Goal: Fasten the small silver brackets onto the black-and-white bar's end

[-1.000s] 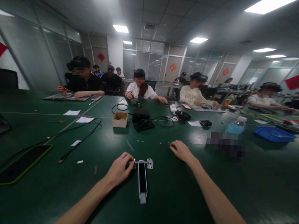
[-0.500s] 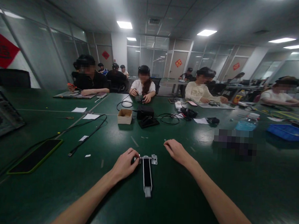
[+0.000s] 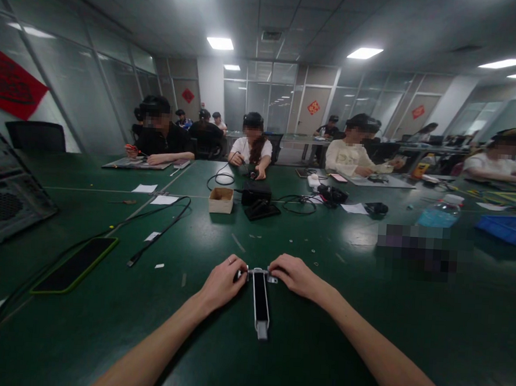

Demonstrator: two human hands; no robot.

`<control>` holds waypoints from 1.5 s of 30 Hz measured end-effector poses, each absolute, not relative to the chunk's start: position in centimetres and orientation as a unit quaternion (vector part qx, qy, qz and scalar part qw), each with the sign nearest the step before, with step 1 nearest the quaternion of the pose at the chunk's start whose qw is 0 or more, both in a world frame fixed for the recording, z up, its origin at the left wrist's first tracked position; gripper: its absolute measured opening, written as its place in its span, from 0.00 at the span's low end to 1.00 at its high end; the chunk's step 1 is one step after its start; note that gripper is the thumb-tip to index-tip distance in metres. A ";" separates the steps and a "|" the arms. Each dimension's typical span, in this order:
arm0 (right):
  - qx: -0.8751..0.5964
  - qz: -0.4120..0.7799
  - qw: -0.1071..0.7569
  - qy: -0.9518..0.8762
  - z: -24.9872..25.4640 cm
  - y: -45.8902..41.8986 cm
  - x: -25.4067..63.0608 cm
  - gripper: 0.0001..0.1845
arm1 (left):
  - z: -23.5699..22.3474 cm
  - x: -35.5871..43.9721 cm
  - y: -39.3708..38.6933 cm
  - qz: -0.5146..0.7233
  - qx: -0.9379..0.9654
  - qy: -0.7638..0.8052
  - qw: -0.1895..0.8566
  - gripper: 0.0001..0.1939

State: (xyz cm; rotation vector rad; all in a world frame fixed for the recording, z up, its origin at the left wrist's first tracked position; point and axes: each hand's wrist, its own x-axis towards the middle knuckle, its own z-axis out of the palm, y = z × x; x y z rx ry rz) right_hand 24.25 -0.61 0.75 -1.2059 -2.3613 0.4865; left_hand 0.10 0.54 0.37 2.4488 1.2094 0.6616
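A narrow black strip in a white frame (image 3: 260,301) lies on the green table, its grey end piece (image 3: 262,331) towards me. Across its far end runs a silver metal bar with a bracket at each side. My left hand (image 3: 222,285) pinches the left bracket, which its fingertips mostly cover. At the other side, my right hand (image 3: 295,275) has its fingers closed at the right bracket (image 3: 272,279), part of which shows below them. Several small rings (image 3: 316,263) lie on the table beyond my right hand.
A phone-like black slab with a green rim (image 3: 76,265) and a black cable (image 3: 161,235) lie to the left. Ahead stand a small cardboard box (image 3: 221,201) and a black box (image 3: 256,193). A bottle (image 3: 440,213) and blue tray (image 3: 506,230) are at right. Co-workers sit opposite.
My right hand has come in leftwards and nearer, from the bare table to the right bracket. My left hand stays at the left bracket. The view has shifted slightly.
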 end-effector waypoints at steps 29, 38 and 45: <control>-0.477 0.254 0.255 -0.802 0.8 -0.7 24.0 0.08 | 0.3 0.2 0.6 0.220 0.861 0.429 0.164 0.06; -0.458 0.286 0.266 -0.798 1.1 -0.9 24.1 0.09 | -0.1 0.1 0.9 0.221 0.868 0.420 0.147 0.06; -0.479 0.278 0.271 -0.787 1.2 -1.1 23.9 0.08 | 0.1 0.1 0.8 0.210 0.866 0.425 0.156 0.06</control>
